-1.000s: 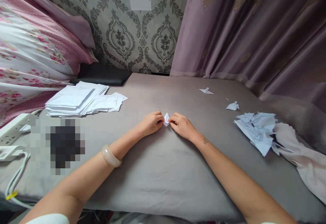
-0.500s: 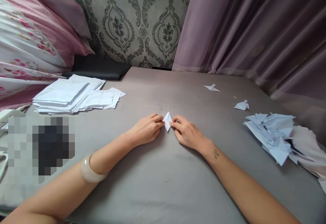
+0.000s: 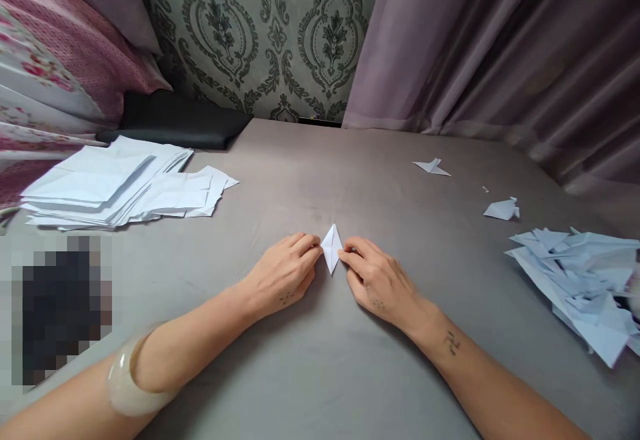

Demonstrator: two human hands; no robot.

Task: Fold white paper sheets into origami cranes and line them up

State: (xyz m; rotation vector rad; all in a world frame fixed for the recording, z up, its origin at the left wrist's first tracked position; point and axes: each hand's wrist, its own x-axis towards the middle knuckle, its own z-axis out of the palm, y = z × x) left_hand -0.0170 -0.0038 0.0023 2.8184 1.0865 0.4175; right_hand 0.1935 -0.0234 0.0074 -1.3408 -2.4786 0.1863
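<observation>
A small white folded paper [image 3: 332,249], diamond-shaped with a crease down its middle, is between my two hands just above the grey cloth surface [image 3: 320,360]. The fingers of my left hand [image 3: 287,268] are closed on its left corner. On the opposite side, my right hand [image 3: 376,277] pinches the right corner between thumb and forefinger. The top and bottom points of the paper stay uncovered; its side corners are partly hidden by my fingertips.
Stacked white paper sheets [image 3: 95,180] lie at the left, with a black folded item [image 3: 175,120] behind. Over on the right are a pile of folded paper pieces [image 3: 585,280], a folded paper bird [image 3: 503,209] and another small paper figure [image 3: 433,167]. Curtains [image 3: 425,47] hang behind.
The view has come closer and tilted down slightly, so everything appears larger and the side piles sit further outward. Both hands still hold the folded paper by its side corners.
</observation>
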